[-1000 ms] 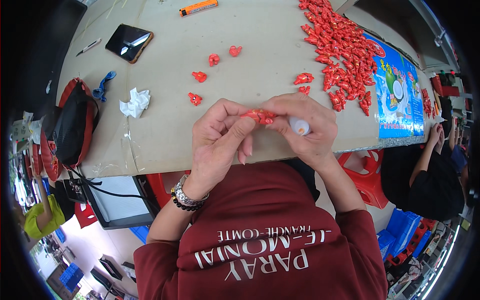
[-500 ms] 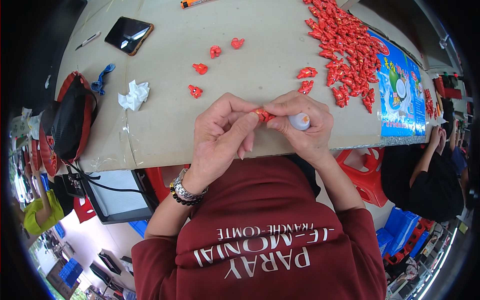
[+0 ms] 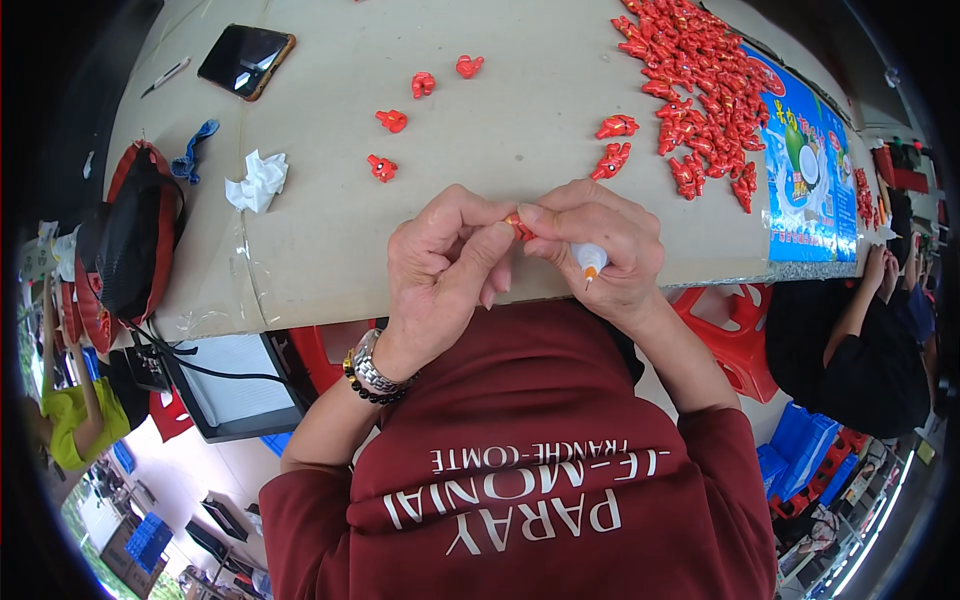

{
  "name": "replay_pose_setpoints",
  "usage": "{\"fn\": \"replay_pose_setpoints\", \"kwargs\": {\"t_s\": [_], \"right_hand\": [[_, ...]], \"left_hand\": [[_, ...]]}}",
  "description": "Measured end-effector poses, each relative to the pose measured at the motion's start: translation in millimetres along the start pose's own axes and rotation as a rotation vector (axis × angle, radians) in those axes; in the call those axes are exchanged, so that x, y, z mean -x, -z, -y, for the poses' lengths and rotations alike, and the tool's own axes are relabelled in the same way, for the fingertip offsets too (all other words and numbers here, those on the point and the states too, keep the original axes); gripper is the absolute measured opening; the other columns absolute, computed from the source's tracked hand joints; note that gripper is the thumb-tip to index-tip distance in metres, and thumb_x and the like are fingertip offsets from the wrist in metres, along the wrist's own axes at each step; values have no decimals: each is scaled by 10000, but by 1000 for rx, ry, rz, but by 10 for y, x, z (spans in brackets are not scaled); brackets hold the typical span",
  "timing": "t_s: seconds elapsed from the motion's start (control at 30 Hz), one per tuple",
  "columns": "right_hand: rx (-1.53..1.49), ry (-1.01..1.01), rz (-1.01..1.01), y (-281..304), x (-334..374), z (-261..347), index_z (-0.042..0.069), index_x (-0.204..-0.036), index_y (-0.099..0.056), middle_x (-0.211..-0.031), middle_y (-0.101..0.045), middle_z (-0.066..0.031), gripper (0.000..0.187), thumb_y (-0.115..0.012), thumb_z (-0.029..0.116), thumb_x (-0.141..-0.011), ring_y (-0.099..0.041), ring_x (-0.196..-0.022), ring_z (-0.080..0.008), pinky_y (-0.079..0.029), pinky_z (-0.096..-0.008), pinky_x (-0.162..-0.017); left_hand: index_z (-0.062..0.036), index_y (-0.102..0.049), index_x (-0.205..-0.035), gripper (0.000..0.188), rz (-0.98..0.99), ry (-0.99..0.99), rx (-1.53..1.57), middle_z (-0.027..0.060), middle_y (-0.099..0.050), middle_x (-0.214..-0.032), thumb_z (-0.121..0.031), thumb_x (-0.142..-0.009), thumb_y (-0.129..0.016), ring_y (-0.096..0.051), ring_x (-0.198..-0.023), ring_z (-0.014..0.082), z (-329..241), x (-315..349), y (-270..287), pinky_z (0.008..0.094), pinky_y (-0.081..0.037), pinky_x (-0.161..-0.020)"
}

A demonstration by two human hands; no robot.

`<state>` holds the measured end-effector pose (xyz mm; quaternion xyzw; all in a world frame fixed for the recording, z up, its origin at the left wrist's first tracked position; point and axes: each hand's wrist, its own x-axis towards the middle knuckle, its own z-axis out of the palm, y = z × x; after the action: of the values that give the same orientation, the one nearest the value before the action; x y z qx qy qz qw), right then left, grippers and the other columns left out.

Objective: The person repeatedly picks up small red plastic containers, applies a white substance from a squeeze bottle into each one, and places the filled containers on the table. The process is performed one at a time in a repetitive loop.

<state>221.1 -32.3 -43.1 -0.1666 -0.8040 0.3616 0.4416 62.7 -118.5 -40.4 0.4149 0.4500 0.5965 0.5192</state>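
Swung orange tip (image 3: 591, 272) of white bottle (image 3: 587, 254) toward six o'clock since last frame, still gripping bottle in right hand (image 3: 610, 228). Pinching red figurine (image 3: 520, 229) between fingers of right and left hand (image 3: 440, 262), over desk (image 3: 330, 240); mostly covered, pose hard to tell. Can see red pile (image 3: 705, 95) at two o'clock, loose figurines (image 3: 391, 121) around ten-eleven.

Red figures (image 3: 706, 98) are shining, glossy like hard plastic; the counter (image 3: 330, 120) is looking smooth and matt, the tissue (image 3: 257, 181) papery, the wristband (image 3: 367, 368) polished metal.
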Motion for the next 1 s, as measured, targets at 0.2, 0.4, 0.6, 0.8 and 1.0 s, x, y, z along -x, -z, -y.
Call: {"fn": "replay_pose_setpoints", "kwargs": {"t_s": [0.2, 0.4, 0.6, 0.8, 1.0], "right_hand": [[-43, -11, -4, -7, -30, -40, 13, -943, -678, -814, -671, -101, 242, -766, 33, -720, -641, -680, -167, -501, -250, -590], [-278, -540, -129, -2, -73, 108, 18, -917, -677, -782, -672, -55, 207, -756, 36, -727, -631, -671, -103, -503, -241, -592], [-346, -661, -63, 55, -92, 115, -4, -879, -667, -723, -676, -56, 136, -720, 15, -755, -614, -618, -89, -496, -236, -568], [-373, -725, 7, 99, -135, 112, -8, -851, -657, -720, -671, -49, 93, -701, 8, -770, -604, -611, -70, -483, -206, -535], [-382, -732, 39, 107, -160, 118, -4, -837, -649, -727, -662, -38, 68, -684, -1, -779, -608, -624, -68, -477, -198, -532]], "left_hand": [[13, -576, -992, 101, -48, -26, 33, 32, -594, -687, -61, -949, -523, -526, -547, 36, 31, -15, -31, 171, -411, -433], [23, -541, -1018, 106, -135, -36, 102, 65, -618, -749, -55, -949, -524, -558, -576, 65, 19, 5, -114, 190, -451, -471], [24, -533, -1024, 144, -89, 58, 76, 98, -631, -823, -99, -950, -529, -574, -579, 94, 3, 17, -88, 208, -461, -448], [24, -544, -995, 117, -58, 247, 110, 78, -624, -802, -79, -942, -522, -571, -556, 70, -126, -29, -55, 196, -454, -429], [9, -550, -974, 101, -5, 341, 179, 73, -626, -814, -85, -936, -543, -569, -534, 69, -171, -57, 1, 188, -441, -408]]}}
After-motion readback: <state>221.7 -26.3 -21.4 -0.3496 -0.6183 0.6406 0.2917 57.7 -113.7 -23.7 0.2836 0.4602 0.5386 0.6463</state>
